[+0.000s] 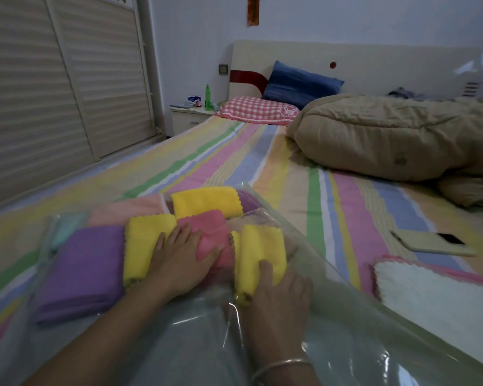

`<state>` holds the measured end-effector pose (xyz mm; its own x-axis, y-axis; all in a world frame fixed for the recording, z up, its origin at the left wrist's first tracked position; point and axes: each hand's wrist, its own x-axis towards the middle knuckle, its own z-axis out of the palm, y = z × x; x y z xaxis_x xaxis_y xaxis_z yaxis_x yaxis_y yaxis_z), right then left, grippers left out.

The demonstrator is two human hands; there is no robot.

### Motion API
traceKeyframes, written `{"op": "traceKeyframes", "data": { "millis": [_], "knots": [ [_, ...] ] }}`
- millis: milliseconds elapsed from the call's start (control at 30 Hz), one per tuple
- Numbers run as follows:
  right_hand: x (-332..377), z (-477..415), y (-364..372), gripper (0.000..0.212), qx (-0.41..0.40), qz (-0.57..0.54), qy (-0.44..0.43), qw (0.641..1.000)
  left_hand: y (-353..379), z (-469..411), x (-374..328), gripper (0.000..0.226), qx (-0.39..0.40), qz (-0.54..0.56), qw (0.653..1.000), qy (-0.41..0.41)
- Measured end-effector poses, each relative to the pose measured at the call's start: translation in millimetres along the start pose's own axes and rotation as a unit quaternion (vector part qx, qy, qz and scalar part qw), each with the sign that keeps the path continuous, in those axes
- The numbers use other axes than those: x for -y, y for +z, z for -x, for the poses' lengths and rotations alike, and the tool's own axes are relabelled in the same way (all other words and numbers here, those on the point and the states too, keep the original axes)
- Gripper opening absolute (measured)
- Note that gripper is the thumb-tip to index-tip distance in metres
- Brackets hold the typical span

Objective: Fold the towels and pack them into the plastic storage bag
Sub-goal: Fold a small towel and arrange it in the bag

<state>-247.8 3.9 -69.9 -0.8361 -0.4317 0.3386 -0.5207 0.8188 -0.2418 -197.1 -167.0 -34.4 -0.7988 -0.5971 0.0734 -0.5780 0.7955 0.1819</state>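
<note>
Pressing down with flat fingers, my left hand [179, 260] lies across the pink towel [215, 238] inside the plastic storage bag [332, 316], its outer edge touching the yellow towel [142, 246] just to its left. My right hand [276, 296] rests on another folded yellow towel [262, 252]; its fingers lie over the near end of the fold, though I cannot tell whether the thumb curls under it. A thin bangle [282, 364] sits on that wrist.

Beyond my fingertips a third yellow towel [207, 201] lies at the far end of the bag, with a pale pink towel [129, 210] beside it. Further left of my left hand a purple towel [84, 268] lies flat, and past it a teal one [67, 227] shows dimly through the film.

Clear plastic bunches loosely around both wrists and spreads out to my right. Well to the right of my right hand, outside the bag, a white towel with a pink scalloped edge [430, 291] lies on the striped sheet [332, 190], with a phone [432, 242] just beyond it. Far ahead, open sheet runs up to a tan quilt [388, 140].

The towels are plush, folded into small blocks, with wavy stitched edges.
</note>
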Motion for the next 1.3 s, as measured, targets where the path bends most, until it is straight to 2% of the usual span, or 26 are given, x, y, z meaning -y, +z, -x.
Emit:
{"op": "traceKeyframes", "data": {
  "millis": [33, 167, 300, 433, 500, 533, 633, 667, 733, 767, 867, 1000, 1067, 1133, 1200, 1300],
  "knots": [
    [-2.7, 1.5, -3.0, 0.080, -0.004, -0.004, -0.009, 1.000, -0.7, 0.8, 0.7, 0.086, 0.000, -0.003, 1.000, 0.004],
    [-22.4, 2.5, -17.1, 0.055, -0.037, -0.052, -0.067, 0.996, 1.8, 5.1, 5.5, 0.111, -0.009, -0.014, 1.000, 0.020],
    [-26.1, -6.1, -29.3, 0.058, -0.047, -0.191, -0.075, 0.978, 0.9, 4.1, 6.3, 0.129, -0.007, 0.002, 1.000, 0.023],
    [-8.7, -21.8, -27.8, 0.066, -0.069, -0.198, -0.097, 0.973, -4.1, 2.2, 6.1, 0.121, -0.017, 0.050, 0.999, 0.013],
    [3.7, -34.0, -22.2, 0.057, -0.056, -0.293, -0.054, 0.953, -6.1, 4.4, 4.7, 0.133, -0.014, 0.053, 0.998, 0.017],
    [7.8, -43.5, -12.8, 0.049, -0.054, -0.305, -0.025, 0.951, -6.6, 5.8, 4.2, 0.138, -0.014, 0.048, 0.999, 0.019],
    [15.5, -87.5, 11.6, 0.029, -0.023, -0.212, 0.057, 0.975, -6.5, 10.1, 3.3, 0.141, -0.021, 0.033, 0.999, 0.022],
    [16.8, -100.4, 20.4, 0.032, -0.003, -0.169, 0.068, 0.983, -5.9, 11.5, 3.2, 0.140, -0.022, 0.027, 0.999, 0.024],
    [13.5, -108.3, 28.2, 0.054, 0.033, -0.007, -0.006, 0.999, -3.0, 12.4, 4.0, 0.139, -0.023, 0.019, 0.999, 0.026],
    [9.5, -107.4, 25.8, 0.065, 0.055, 0.016, -0.040, 0.998, -1.6, 12.4, 4.2, 0.138, -0.022, 0.015, 0.999, 0.026],
    [-5.2, -106.8, 16.9, 0.073, 0.074, 0.013, -0.094, 0.993, 2.4, 11.7, 4.6, 0.137, -0.026, -0.001, 0.999, 0.030],
    [-14.7, -100.2, 13.5, 0.079, 0.119, 0.018, -0.123, 0.985, 6.9, 13.1, 5.9, 0.133, -0.033, -0.017, 0.999, 0.036],
    [-13.4, -90.1, 5.6, 0.088, 0.103, -0.008, -0.158, 0.982, 6.7, 13.6, 5.9, 0.132, -0.036, -0.018, 0.999, 0.036],
    [-8.5, -83.2, -3.0, 0.088, 0.060, -0.044, -0.215, 0.974, 5.2, 12.9, 5.7, 0.133, -0.038, -0.013, 0.999, 0.034],
    [-4.1, -78.1, -10.5, 0.091, 0.072, -0.048, -0.254, 0.963, 4.2, 12.2, 6.0, 0.135, -0.035, -0.009, 0.999, 0.035],
    [-5.7, -74.7, -17.9, 0.090, 0.121, -0.053, -0.224, 0.966, 3.4, 14.1, 8.9, 0.134, -0.030, -0.024, 0.998, 0.059]
  ]
}}
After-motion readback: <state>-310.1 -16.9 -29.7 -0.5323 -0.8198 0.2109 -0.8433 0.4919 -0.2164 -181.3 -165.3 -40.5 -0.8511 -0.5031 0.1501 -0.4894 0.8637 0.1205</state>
